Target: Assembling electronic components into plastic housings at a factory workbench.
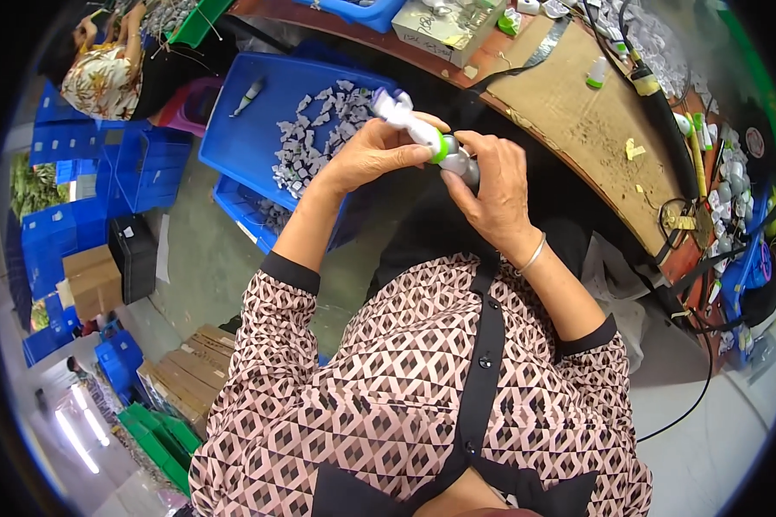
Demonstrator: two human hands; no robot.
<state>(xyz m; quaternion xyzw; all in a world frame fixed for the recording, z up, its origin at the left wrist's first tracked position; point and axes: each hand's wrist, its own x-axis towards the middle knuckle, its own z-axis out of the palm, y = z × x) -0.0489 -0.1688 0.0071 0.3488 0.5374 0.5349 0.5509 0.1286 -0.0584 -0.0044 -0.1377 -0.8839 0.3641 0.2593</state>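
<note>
My two hands meet above the gap between the blue bin and the workbench, both on one white plastic assembly [422,131] with a bright green ring and a rounded grey end. My left hand [366,157] closes its fingers and thumb around the white body, just behind the green ring. At the grey end, the thumb and fingers of my right hand [498,185] grip the piece. The far tip of the assembly points up and left and looks blurred. The undersides of the grips are hidden by my fingers.
A blue bin [241,142] with loose white parts [306,138] stands left, above another blue bin. The cardboard-topped bench [569,125] curves along the right, bearing a small white-and-green piece [596,72], a black corded tool [664,112] and heaped parts. Another person [103,82] sits far left.
</note>
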